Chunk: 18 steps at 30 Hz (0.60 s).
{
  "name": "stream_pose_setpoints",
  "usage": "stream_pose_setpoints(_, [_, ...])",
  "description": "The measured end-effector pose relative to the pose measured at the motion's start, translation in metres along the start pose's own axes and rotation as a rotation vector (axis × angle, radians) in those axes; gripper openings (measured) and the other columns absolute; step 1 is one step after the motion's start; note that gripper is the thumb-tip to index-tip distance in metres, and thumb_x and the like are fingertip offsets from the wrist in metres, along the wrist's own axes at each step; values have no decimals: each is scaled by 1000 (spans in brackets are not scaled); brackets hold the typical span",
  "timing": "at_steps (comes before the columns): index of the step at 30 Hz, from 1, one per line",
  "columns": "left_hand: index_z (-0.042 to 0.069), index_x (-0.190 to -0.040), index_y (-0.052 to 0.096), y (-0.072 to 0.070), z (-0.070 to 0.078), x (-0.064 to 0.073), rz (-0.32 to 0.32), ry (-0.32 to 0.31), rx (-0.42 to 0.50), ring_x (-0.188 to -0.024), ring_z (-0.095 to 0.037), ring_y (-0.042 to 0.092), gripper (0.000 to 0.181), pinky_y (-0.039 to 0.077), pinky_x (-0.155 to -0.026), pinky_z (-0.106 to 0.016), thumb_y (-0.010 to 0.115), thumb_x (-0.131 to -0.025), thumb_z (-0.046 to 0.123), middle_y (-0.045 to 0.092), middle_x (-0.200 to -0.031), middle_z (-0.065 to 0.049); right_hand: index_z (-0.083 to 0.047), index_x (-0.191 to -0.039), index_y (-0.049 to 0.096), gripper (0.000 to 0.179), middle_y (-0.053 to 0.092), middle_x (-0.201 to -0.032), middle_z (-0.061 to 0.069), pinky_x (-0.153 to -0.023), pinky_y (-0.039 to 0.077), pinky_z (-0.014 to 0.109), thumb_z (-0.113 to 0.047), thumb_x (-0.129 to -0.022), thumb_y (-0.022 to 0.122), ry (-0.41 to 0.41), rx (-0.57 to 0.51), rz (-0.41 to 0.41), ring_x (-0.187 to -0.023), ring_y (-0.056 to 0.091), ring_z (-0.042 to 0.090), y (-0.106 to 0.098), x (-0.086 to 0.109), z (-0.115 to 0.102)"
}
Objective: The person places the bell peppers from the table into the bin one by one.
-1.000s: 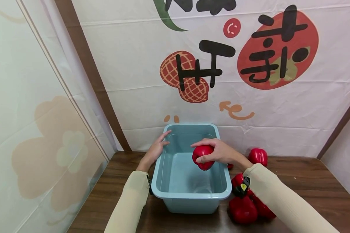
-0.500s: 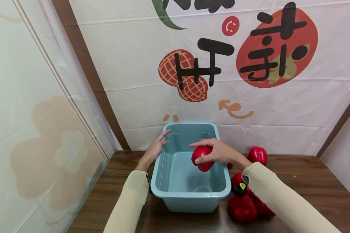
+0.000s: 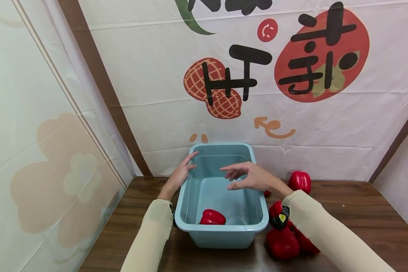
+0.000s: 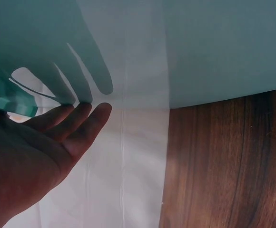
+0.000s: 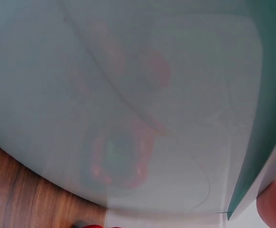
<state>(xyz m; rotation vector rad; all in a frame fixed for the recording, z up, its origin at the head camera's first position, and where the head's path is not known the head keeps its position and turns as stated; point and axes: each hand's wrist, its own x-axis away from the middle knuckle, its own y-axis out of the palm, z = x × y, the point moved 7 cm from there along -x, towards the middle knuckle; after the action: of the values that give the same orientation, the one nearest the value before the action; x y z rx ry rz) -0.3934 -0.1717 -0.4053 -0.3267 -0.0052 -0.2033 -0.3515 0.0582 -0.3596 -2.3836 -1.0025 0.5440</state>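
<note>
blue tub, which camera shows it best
The head view: it takes in nearly the whole blue tub, with its rim, its inside and the red pepper lying in it. The left wrist and right wrist views each show only part of its side, too close to give its full shape.

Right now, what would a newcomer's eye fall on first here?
Probably the pale-blue tub on the wooden table, one red bell pepper lying inside by its near wall. The empty right hand hangs over the tub; to the tub's right lie more red bell peppers. Behind, bold prints mark the white backdrop.
</note>
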Motion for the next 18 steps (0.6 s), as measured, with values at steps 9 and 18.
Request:
stream_pose_setpoints(9, [26,-156,30,-1,-1,1,-1,-8,17,-138,-41,35,54,40,-104,-61,35,-103,19,13,-166,-6,-15,-134,62,50,69,-114,6,-85,56,40,-28,-87,74,-25,-67,40,-100,66,23,-3,2,-3])
stream_pose_setpoints(18, [26,-156,30,0,0,1,-3,-7,14,-140,-39,33,54,38,-106,-60,36,-102,19,11,-166,-6,-11,-132,63,44,70,-113,9,-90,52,47,-19,-89,72,-96,-85,157,-104,65,28,-17,10,-10])
